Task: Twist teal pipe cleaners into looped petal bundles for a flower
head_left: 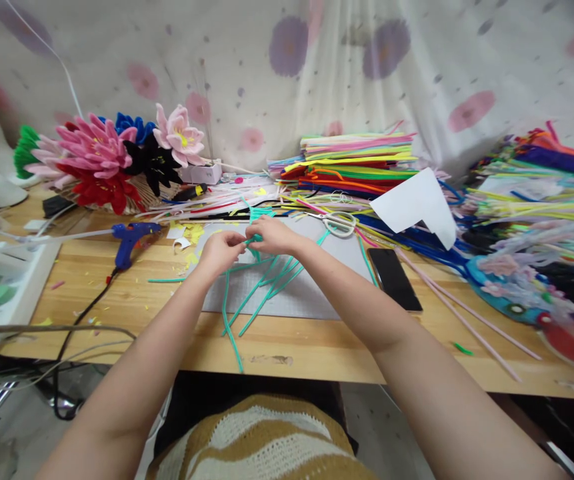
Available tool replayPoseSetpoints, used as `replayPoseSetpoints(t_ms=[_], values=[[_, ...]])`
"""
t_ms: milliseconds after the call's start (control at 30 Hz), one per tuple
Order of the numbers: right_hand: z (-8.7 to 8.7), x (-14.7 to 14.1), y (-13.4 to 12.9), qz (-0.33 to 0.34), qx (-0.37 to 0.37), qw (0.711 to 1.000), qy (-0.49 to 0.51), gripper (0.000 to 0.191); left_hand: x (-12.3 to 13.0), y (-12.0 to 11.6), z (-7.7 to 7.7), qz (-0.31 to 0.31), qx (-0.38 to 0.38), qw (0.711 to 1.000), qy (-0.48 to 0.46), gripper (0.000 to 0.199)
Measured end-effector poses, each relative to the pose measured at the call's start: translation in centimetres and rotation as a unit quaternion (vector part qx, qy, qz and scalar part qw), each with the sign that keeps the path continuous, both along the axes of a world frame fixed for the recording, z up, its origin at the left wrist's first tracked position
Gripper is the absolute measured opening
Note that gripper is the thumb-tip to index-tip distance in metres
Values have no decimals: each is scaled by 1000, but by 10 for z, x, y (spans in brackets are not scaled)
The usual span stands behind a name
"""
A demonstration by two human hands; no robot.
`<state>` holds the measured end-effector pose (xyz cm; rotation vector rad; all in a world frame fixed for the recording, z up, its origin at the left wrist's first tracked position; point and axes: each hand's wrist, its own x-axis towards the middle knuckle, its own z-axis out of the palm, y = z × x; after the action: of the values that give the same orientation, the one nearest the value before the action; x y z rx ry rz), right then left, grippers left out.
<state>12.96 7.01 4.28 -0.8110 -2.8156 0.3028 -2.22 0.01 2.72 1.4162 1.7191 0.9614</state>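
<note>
– Left hand [221, 252] and right hand [273, 235]: how are they held in the head view?

– Nearly fingertip to fingertip, over a grey mat [317, 297] on a wooden table [327, 347]. Teal fuzzy stems [261, 213] seem to be pinched by both sets of fingertips; the exact hold is too small to be told.

– Where are the stems laid?

– Their thicker clump is seen just beyond the fingers. Long tails are fanned across the mat toward the body, some crossed, one reaching the table's front edge.

– What could be spoiled?

– The tails could be tangled, since they are crossed. The work could be tugged askew if the front tail is caught by clothing, or the stem running under the left forearm [154, 347] is pressed. If the pinch is loosened, the join might be undone.

– And nearby?

– Scissors [337, 222] are left beyond the right wrist; they could be knocked by a wide sweep. A blue glue gun [134, 241] is set well apart, to the left.
</note>
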Motion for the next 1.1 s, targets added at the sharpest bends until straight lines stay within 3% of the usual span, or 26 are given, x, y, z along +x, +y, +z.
replayPoseSetpoints(t_ms=[167, 367, 567, 733, 1100], values=[[4, 2, -5, -23, 6, 1000, 4, 25, 3, -2, -2, 2, 34, 998, -51, 23], [9, -2, -13, 3, 43, 998, 42, 22, 9, -1, 8, 64, 28, 984, -163, 23], [0, -2, -16, -5, -26, 997, 79, 25, 11, -6, 16, 71, -25, 974, -212, 21], [-2, 2, -14, -10, -108, 989, 100, 28, 10, -8, 14, 57, -6, 977, -206, 22], [-9, 0, -7, 35, -172, 971, 161, 24, 5, -9, 12, 44, -34, 969, -242, 22]])
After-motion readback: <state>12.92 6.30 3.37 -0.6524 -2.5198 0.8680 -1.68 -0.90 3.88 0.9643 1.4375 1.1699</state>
